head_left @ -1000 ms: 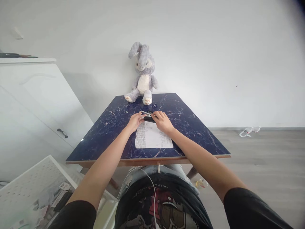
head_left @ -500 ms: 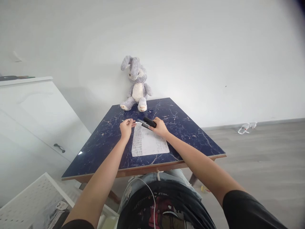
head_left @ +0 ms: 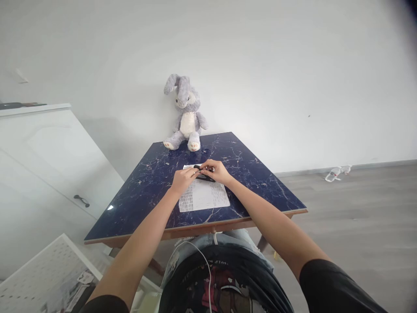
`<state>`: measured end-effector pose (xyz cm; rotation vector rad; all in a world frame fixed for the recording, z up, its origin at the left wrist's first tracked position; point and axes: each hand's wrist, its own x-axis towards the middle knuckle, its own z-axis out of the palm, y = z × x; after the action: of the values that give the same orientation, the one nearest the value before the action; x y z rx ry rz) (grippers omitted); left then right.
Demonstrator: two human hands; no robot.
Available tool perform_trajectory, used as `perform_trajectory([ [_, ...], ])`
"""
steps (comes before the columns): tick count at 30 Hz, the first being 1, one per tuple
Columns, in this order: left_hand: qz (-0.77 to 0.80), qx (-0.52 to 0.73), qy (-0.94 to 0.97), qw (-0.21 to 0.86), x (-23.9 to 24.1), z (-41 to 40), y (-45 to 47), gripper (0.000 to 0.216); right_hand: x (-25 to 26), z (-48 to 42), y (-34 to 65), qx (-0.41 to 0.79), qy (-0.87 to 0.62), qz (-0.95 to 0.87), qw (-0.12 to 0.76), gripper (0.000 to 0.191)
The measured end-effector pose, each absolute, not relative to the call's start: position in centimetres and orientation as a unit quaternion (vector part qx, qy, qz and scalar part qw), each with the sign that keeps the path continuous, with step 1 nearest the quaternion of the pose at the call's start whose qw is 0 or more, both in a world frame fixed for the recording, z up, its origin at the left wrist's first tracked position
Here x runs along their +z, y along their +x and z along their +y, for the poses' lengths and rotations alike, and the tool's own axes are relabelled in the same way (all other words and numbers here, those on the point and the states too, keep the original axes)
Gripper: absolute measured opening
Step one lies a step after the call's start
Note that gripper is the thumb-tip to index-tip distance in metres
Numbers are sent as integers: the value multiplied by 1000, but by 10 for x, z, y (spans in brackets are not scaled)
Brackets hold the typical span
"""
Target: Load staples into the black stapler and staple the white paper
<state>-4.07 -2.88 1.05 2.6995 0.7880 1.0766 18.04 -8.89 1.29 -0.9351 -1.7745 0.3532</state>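
Right hand [head_left: 219, 171] gripping stapler [head_left: 206, 178], left hand's [head_left: 183, 180] hold unclear, paper [head_left: 208, 196] beneath, plush rabbit [head_left: 188, 121] behind

I see a dark blue desk [head_left: 137, 191] veined in white, its near edge brown; a grey, cream-bellied rabbit [head_left: 188, 124] by the far edge; a black stapler [head_left: 205, 177]; white, grey-printed paper [head_left: 208, 196].

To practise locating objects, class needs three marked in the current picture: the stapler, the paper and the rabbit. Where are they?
Stapler [head_left: 206, 178]: head view, on its black lower part.
Paper [head_left: 208, 195]: head view, on the lower middle of its face.
Rabbit [head_left: 188, 124]: head view, on its pale belly.
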Motion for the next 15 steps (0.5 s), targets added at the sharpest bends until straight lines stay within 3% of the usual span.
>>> perform_trajectory([
  [15, 254, 388, 874, 146, 14, -36, -37, 36, 13, -84, 183, 238, -403, -697, 543, 36],
])
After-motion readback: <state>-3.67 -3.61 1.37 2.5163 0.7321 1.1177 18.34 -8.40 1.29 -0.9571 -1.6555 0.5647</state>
